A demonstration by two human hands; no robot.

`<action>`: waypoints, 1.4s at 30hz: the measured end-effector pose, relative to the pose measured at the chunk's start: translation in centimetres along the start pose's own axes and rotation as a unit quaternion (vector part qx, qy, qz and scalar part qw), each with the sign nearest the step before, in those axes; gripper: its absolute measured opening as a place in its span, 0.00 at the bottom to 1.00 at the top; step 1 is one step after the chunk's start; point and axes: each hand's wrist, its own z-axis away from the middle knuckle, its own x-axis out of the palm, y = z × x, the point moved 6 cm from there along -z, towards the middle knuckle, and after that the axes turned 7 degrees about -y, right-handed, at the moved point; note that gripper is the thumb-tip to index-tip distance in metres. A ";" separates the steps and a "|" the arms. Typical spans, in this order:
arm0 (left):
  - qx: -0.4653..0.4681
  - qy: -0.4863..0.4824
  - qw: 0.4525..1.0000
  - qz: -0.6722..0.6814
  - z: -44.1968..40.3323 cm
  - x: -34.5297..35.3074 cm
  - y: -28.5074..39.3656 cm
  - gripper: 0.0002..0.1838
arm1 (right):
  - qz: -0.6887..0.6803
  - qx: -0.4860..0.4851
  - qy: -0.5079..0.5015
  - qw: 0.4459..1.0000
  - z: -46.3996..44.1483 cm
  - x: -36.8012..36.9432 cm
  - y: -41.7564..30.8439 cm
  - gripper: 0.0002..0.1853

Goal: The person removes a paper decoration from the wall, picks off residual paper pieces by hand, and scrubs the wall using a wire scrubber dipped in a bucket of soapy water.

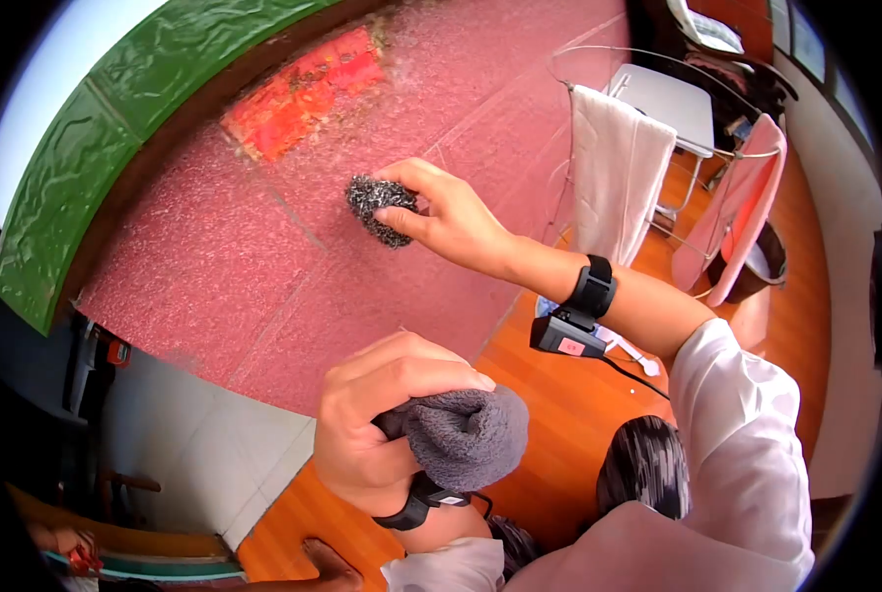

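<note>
Just below and right of a slanting, ragged red patch (308,94) on the pink surface (204,247), my right hand (456,219) grips a dark wire scourer (366,204), nearer that patch than my left hand (357,419), which is closed around a bunched grey cloth (490,434) lower down.

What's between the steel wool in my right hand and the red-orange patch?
Only bare pink surface shows in the head view between the steel wool and the red-orange patch; no object lies there.
</note>
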 end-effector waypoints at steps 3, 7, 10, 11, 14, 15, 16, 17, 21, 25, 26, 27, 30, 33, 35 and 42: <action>-0.077 -0.185 0.980 0.020 -0.9 2.9 -1.7 0.13 | -0.160 0.339 -0.152 0.914 9.7 -1.7 5.1 0.17; -0.164 -0.380 0.903 0.114 -1.0 11.2 -7.5 0.15 | -0.358 0.515 -0.124 0.769 23.0 -8.5 5.9 0.16; -0.332 -0.466 0.791 0.216 2.3 17.4 -13.9 0.16 | -0.393 0.526 -0.020 0.754 29.6 -15.3 5.3 0.14; -0.335 -0.485 0.770 0.243 3.0 19.6 -15.1 0.16 | -0.389 0.524 -0.007 0.758 31.4 -17.0 4.9 0.14; -0.344 -0.513 0.713 0.331 5.5 26.2 -18.2 0.21 | -0.370 0.566 0.122 0.726 36.8 -20.9 4.9 0.13; -0.341 -0.517 0.711 0.333 6.3 28.1 -19.1 0.22 | -0.393 0.535 0.159 0.731 37.8 -21.3 5.0 0.13; -0.338 -0.521 0.709 0.335 7.1 29.5 -19.9 0.23 | -0.414 0.503 0.196 0.733 38.8 -21.5 5.2 0.13; -0.350 -0.523 0.703 0.332 8.0 30.6 -20.7 0.23 | -0.436 0.501 0.188 0.724 40.0 -21.3 5.9 0.13; -0.479 -0.465 0.625 0.405 10.6 34.7 -22.7 0.25 | -0.482 0.462 0.254 0.700 43.4 -20.8 6.9 0.16; -0.509 -0.451 0.605 0.414 11.3 33.1 -23.6 0.25 | -0.516 0.476 0.197 0.685 45.4 -19.9 6.3 0.20; -0.504 -0.469 0.605 0.400 11.6 32.7 -23.8 0.25 | -0.463 0.529 0.221 0.676 46.6 -21.4 6.6 0.19; -0.512 -0.479 0.602 0.382 11.7 32.0 -23.9 0.25 | -0.407 0.580 0.244 0.662 48.0 -23.4 6.8 0.18; -0.504 -0.522 0.610 0.320 10.7 29.2 -23.8 0.25 | -0.282 0.566 0.493 0.598 56.7 -33.1 11.5 0.21; -0.527 -0.503 0.617 0.299 10.4 26.0 -25.0 0.24 | -0.218 0.559 0.524 0.604 56.0 -41.4 13.7 0.40; -0.577 -0.459 0.612 0.286 10.8 23.0 -25.1 0.23 | -0.209 0.545 0.510 0.631 54.6 -44.4 15.0 0.42; -0.620 -0.313 0.678 0.239 14.1 13.5 -26.7 0.22 | -0.154 0.512 0.542 0.648 56.1 -49.0 18.0 0.29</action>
